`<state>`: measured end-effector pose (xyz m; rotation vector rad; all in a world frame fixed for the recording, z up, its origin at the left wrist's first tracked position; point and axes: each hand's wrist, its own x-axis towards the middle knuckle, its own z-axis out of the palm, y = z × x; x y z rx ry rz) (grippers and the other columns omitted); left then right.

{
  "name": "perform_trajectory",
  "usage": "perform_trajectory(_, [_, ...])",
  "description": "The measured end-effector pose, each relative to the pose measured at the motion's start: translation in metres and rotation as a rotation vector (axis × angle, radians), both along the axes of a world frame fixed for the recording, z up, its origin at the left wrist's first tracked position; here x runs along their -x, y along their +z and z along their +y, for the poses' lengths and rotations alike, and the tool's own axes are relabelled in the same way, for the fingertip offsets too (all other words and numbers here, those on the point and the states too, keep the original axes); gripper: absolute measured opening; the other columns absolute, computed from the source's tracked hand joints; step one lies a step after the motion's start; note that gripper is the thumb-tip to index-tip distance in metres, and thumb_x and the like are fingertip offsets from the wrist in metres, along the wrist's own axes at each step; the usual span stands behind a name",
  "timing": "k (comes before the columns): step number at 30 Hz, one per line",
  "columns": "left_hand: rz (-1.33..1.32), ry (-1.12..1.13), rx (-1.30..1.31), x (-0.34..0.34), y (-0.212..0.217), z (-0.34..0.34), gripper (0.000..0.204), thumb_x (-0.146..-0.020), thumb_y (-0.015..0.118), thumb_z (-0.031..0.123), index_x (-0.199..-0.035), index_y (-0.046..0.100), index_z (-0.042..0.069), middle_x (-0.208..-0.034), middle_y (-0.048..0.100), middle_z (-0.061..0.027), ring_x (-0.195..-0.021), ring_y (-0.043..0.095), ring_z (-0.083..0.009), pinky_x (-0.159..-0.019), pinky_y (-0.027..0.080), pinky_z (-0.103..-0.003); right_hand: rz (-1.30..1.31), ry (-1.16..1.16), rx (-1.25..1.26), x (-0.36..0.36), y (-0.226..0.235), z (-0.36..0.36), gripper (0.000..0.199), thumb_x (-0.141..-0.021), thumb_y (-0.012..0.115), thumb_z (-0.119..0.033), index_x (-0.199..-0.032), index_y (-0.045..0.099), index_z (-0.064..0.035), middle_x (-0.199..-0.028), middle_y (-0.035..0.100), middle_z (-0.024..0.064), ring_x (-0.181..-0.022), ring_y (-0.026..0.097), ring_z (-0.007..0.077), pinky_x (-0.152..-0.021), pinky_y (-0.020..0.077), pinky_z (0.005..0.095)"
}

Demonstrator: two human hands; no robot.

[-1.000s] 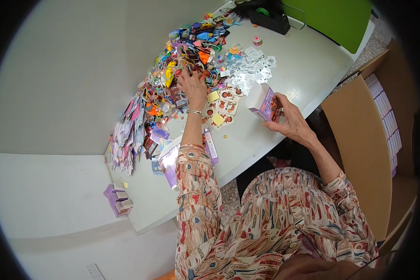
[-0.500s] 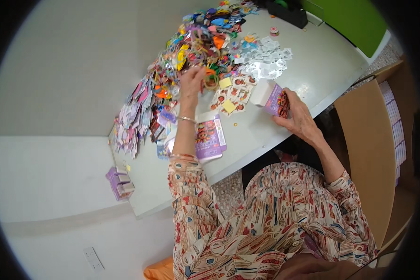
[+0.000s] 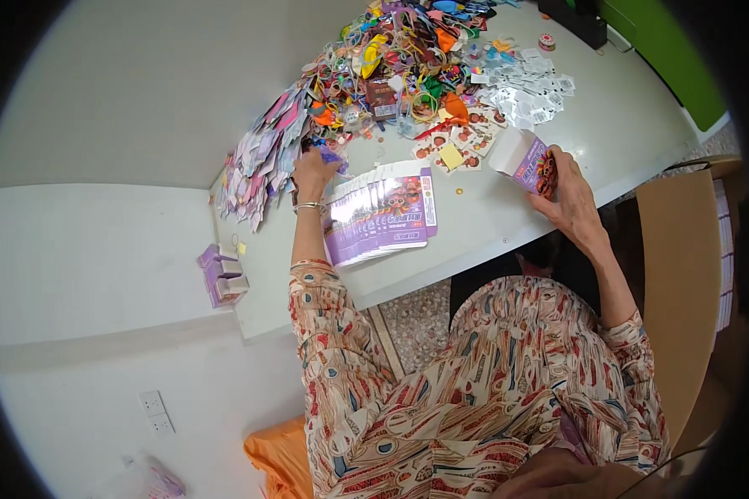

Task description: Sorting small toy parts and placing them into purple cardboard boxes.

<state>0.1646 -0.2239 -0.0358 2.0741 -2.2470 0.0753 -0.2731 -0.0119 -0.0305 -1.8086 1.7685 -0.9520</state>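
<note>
My right hand (image 3: pixel 576 204) holds a small purple carton (image 3: pixel 534 166) with a colourful picture, its white flap end open toward the left. Over at the left, my left hand (image 3: pixel 310 176) is down at the lower edge of the heap, beside a small purple item (image 3: pixel 331 160). Its fingers are drawn together, and what they grip is partly hidden. Just right of that wrist lies a fanned stack of flat purple cartons (image 3: pixel 383 218). Beyond the stack are sticker sheets (image 3: pixel 477 143) with small printed figures, and a yellow paper square (image 3: pixel 451 156) on top of them.
A big heap of small colourful toys (image 3: pixel 408 71) covers the table's far side. Folded paper pieces (image 3: pixel 266 158) lie left of it, clear packets (image 3: pixel 528 87) right. Filled purple boxes (image 3: pixel 222 274) stand at the left edge. A large cardboard box (image 3: pixel 682 283) is at my right.
My left hand has left the middle of the heap and moved left and nearer, to the heap's lower edge. The right hand still holds the carton. The whole view has shifted.
</note>
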Motion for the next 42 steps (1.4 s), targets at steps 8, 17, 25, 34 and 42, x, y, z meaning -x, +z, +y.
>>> perform_trajectory(8, [0.200, -0.009, 0.241, -0.049, -0.001, -0.014, 0.022, -0.076, 0.067, 0.027, -0.086, 0.070, 0.008, -0.087, 0.069, -0.0122, -0.082, 0.065, -0.0320, -0.074, 0.051, -0.042, 0.018, 0.003, 0.023, -0.005, 0.008, 0.003, 0.074, -0.073, 0.073, -0.015, -0.133, 0.034, 0.0033, -0.120, 0.050, 0.0246, -0.110, 0.052, 0.0400, -0.095, 0.0432, 0.0420])
perform_trajectory(17, [1.068, -0.279, 0.304, 0.133, 0.111, 0.082, 0.005, -0.088, 0.064, 0.007, -0.090, 0.064, 0.002, -0.074, 0.059, 0.0011, -0.066, 0.052, -0.0051, -0.059, 0.043, -0.020, 0.014, -0.001, 0.105, -0.018, 0.000, 0.004, 0.074, -0.075, 0.073, -0.011, -0.134, 0.031, 0.0048, -0.129, 0.045, 0.0262, -0.119, 0.045, 0.0423, -0.097, 0.0434, 0.0435])
perform_trajectory(25, [0.936, -0.531, 0.249, 0.233, 0.084, 0.152, 0.009, -0.084, 0.066, 0.000, -0.090, 0.060, 0.000, -0.074, 0.058, -0.0070, -0.060, 0.055, -0.0128, -0.058, 0.045, -0.025, 0.030, -0.020, 0.104, -0.009, -0.003, 0.010, 0.074, -0.077, 0.072, -0.013, -0.135, 0.029, 0.0046, -0.131, 0.042, 0.0266, -0.120, 0.044, 0.0418, -0.096, 0.0442, 0.0437])
perform_trajectory(34, [0.959, -0.443, 0.075, 0.225, 0.087, 0.163, 0.005, -0.084, 0.064, -0.002, -0.089, 0.063, -0.003, -0.068, 0.057, -0.0061, -0.057, 0.051, -0.0088, -0.053, 0.041, -0.024, 0.042, -0.048, 0.135, -0.006, 0.002, 0.013, 0.080, -0.076, 0.072, -0.011, -0.141, 0.026, 0.0009, -0.129, 0.043, 0.0233, -0.119, 0.044, 0.0404, -0.099, 0.0424, 0.0441])
perform_trajectory(42, [0.971, -0.441, -0.056, 0.223, 0.086, 0.147, 0.009, -0.085, 0.065, 0.001, -0.092, 0.066, -0.004, -0.067, 0.060, -0.0067, -0.055, 0.052, -0.0089, -0.052, 0.041, -0.024, 0.154, -0.061, 0.113, -0.015, 0.005, 0.014, 0.081, -0.074, 0.072, -0.007, -0.142, 0.029, -0.0045, -0.133, 0.039, 0.0212, -0.119, 0.044, 0.0391, -0.093, 0.0473, 0.0427])
